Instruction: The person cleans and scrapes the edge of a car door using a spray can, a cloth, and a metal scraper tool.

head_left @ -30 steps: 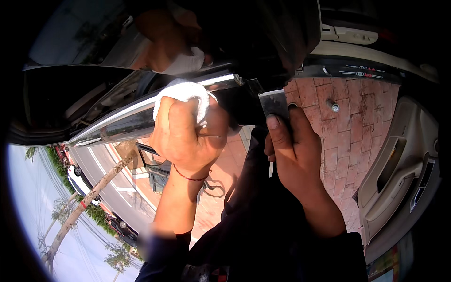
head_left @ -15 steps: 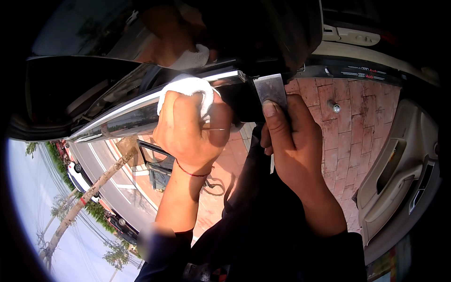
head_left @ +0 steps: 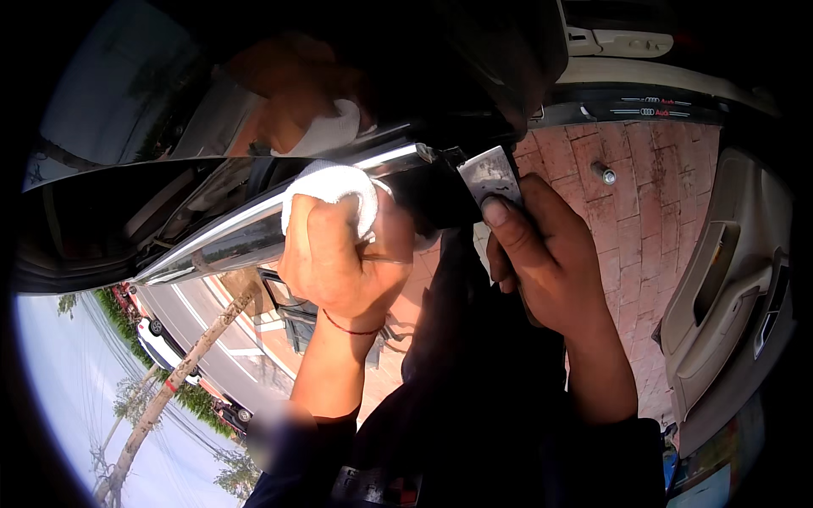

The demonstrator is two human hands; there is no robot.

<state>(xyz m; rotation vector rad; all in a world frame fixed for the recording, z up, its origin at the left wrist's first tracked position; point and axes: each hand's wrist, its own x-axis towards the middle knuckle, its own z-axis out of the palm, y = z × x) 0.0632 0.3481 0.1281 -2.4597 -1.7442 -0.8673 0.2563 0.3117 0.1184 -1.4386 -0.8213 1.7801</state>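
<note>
My left hand (head_left: 339,267) is closed round a bunched white cloth (head_left: 326,182), which lies against the bright metal trim (head_left: 254,207) along the edge of a dark car door. A thin red cord circles that wrist. In my right hand (head_left: 559,262), a flat grey metal scraper blade (head_left: 491,173) is pinched under the thumb, its face smeared with dark marks. The blade's upper corner is beside the dark end piece of the door, just right of the trim's end (head_left: 419,152); whether they touch I cannot tell. Glossy dark glass (head_left: 203,93) above mirrors my left hand and the cloth.
Reddish brick paving (head_left: 627,212) lies below, with a small metallic cylinder (head_left: 604,173) on it. To the right are a beige door panel (head_left: 720,288) and a dark door sill (head_left: 584,110). A tree trunk (head_left: 190,360) and a white car (head_left: 161,347) appear at left.
The scraper has tilted and dropped slightly, with my right hand shifting a little right and down. My left hand keeps the cloth on the trim. The whole view has turned slightly.
</note>
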